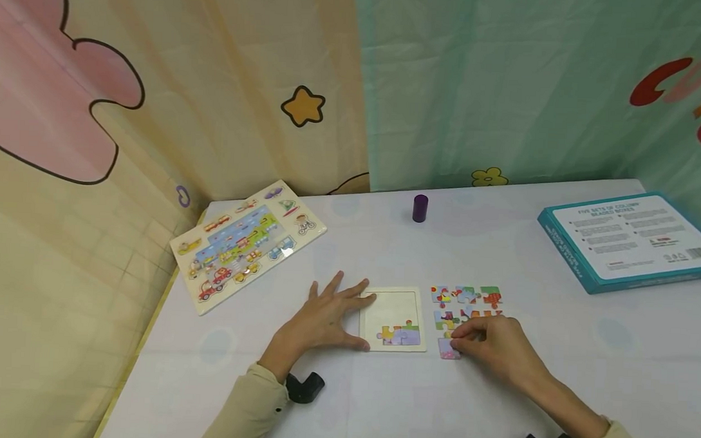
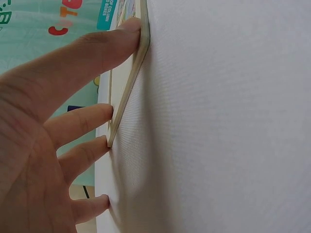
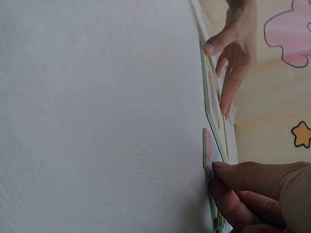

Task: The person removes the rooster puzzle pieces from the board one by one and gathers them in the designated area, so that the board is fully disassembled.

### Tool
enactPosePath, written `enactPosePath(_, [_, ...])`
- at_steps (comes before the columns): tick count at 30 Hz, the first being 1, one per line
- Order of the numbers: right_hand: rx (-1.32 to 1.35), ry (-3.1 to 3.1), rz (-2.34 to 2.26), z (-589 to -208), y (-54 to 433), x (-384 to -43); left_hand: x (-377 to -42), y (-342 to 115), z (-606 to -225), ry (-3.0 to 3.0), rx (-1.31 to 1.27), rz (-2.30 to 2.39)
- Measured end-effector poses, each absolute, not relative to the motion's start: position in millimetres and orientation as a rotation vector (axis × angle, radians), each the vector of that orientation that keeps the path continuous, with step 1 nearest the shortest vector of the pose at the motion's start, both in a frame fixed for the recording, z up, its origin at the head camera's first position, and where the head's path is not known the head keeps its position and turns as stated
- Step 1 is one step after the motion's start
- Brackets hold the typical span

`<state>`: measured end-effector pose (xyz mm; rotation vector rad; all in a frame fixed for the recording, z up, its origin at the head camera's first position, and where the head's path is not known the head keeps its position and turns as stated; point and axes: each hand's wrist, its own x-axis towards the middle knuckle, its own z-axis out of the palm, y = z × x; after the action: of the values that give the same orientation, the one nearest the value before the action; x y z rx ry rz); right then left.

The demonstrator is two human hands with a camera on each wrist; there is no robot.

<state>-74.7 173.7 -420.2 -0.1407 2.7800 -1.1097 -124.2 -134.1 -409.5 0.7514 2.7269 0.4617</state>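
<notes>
A small cream jigsaw frame (image 1: pixel 390 307) lies on the table with a few joined yellow, green and purple puzzle pieces (image 1: pixel 403 335) in its lower right corner. My left hand (image 1: pixel 330 315) has its fingers spread along the frame's left side, the thumb (image 2: pixel 124 36) on its near corner. To the right of the frame, loose puzzle pieces (image 1: pixel 465 295) lie in rows. At the nearest row my right hand (image 1: pixel 497 346) pinches a purple and pink puzzle piece (image 1: pixel 448 349) by its right edge, thumb and forefinger together. That piece (image 3: pixel 207 148) is low over the tabletop.
A larger picture puzzle board (image 1: pixel 248 241) with vehicles lies at the back left. A dark purple cylinder (image 1: pixel 420 208) stands near the table's back edge. At the right is a flat teal box (image 1: pixel 634 242). Printed curtains (image 1: pixel 477 88) hang behind the white table (image 1: pixel 436 409).
</notes>
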Motion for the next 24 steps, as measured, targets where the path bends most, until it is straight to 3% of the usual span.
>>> enactPosePath(12, [-0.246, 2.843, -1.118, -417, 170, -78, -124, -135, -408, 2.729, 0.75, 0.458])
enactPosePath(24, [-0.581, 2.813, -0.998, -414, 113, -95, -125, -134, -408, 2.72, 0.748, 0.449])
